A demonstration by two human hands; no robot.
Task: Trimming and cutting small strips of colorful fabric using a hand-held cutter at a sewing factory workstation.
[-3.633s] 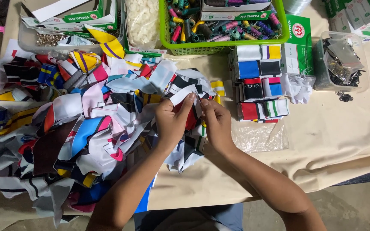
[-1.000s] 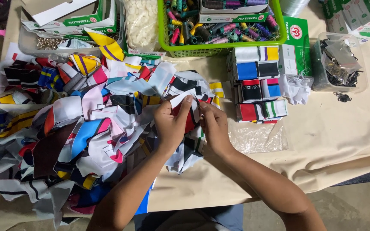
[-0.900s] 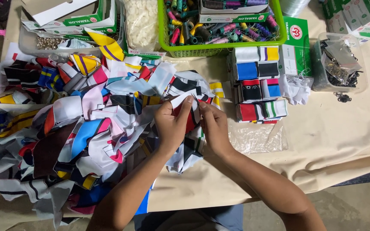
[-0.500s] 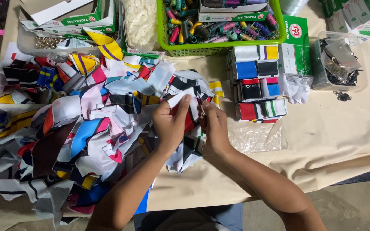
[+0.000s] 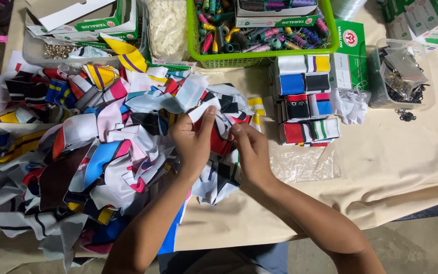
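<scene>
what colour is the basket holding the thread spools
Bright green basket, clearest in the head view.

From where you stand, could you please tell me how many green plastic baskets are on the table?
1. The green basket sits at the table's far edge, filled with thread spools, just behind the stacked folded pieces. Others may lie outside the view.

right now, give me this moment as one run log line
left hand: holding red-and-white fabric piece | right hand: pinching same piece | beside: mixed fabric pile, folded stack, green basket

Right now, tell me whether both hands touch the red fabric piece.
Touching: the head view shows the left hand and right hand pinching the red fabric piece.
</scene>
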